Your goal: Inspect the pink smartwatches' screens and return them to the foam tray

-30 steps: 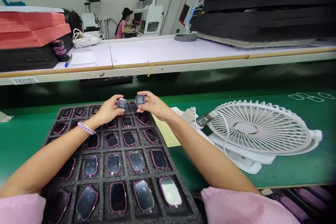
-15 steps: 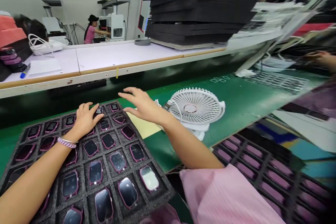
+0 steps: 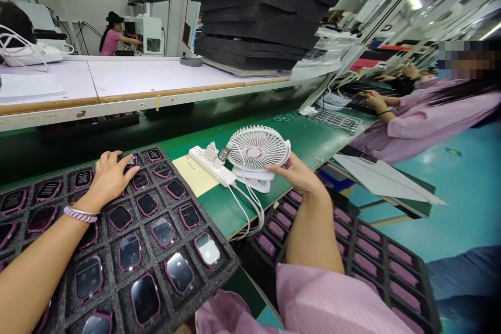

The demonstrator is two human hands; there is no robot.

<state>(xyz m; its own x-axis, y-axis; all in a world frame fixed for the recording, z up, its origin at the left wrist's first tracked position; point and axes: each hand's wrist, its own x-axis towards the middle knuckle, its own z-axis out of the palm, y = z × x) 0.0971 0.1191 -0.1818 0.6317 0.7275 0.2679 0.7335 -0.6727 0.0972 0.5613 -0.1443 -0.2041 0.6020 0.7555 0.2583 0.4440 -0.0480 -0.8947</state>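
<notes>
My left hand [image 3: 112,173] lies over the far cells of a dark grey foam tray [image 3: 178,240], fingers spread, partly covering the watches there. Purple-framed smartwatch bodies sit one to a cell, such as a watch [image 3: 145,300] with a dark screen and another watch [image 3: 207,249] with a bright reflection. My right hand [image 3: 299,173] is at the right edge of a round white fan [image 3: 256,148]. Its thumb lies along the lower front of the rim, and the other fingers are partly hidden behind the edge.
A white power strip [image 3: 211,166] with cables stands left of the fan. Below the bench edge is a black tray [image 3: 385,248] of purple pieces. Black foam sheets [image 3: 254,21] are stacked on the shelf [image 3: 136,77]. A co-worker [image 3: 438,99] sits at the right.
My right hand has moved right, from beside the foam tray to the fan's edge. My left hand stays over the tray. The view has turned right, bringing the power strip and co-worker into sight.
</notes>
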